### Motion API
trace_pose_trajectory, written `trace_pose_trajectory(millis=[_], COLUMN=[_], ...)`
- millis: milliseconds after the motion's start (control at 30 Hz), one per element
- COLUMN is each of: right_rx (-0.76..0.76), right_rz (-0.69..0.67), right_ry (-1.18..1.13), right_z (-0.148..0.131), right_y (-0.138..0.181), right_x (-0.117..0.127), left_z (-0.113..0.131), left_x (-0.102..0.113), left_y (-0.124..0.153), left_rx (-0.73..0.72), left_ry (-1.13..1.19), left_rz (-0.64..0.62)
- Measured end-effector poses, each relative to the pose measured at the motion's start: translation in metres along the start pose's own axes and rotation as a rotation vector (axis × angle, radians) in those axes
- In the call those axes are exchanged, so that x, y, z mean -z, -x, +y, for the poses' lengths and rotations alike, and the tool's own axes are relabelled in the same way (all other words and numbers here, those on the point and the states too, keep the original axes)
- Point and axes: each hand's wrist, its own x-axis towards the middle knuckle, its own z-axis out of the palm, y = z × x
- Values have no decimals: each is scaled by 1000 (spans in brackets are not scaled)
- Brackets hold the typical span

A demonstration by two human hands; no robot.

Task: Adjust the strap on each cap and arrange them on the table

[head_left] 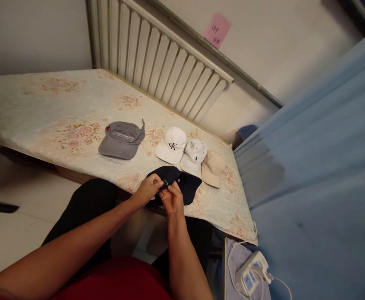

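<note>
A dark navy cap point(191, 189) lies tipped at the table's front edge, its hollow inside partly showing and its brim toward the right. My left hand point(149, 188) pinches the cap's back strap close to a small metal buckle point(165, 182). From the right side, my right hand point(173, 199) grips the strap with bent fingers. Beyond the navy cap sit a white cap point(171, 146) with black letters, a second white cap point(194, 156) with a small dark emblem, and a beige cap point(213, 168). A grey cap point(121, 140) rests apart on the left.
The table wears a floral cloth point(107, 100). A radiator point(160, 58) stands along its back, and a blue curtain point(313, 166) hangs at the right. A white power strip point(251, 273) with cords lies on a low stand at the lower right.
</note>
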Motion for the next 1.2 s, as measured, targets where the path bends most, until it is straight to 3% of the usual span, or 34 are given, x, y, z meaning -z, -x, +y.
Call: trace_pose_trajectory(millis=[600,833,1200], right_rx=[1,5,7], right_rz=[12,56,130], right_ry=[60,110,217], right_z=[3,4,0], right_y=[-2,-3,-1], right_x=[1,2,1], left_z=[-12,-21,-10], left_x=[-1,-1,6], left_y=[-7,-13,-13], left_rx=[32,32,9], left_ry=[-23,36,102], left_rz=[-12,-68,-193])
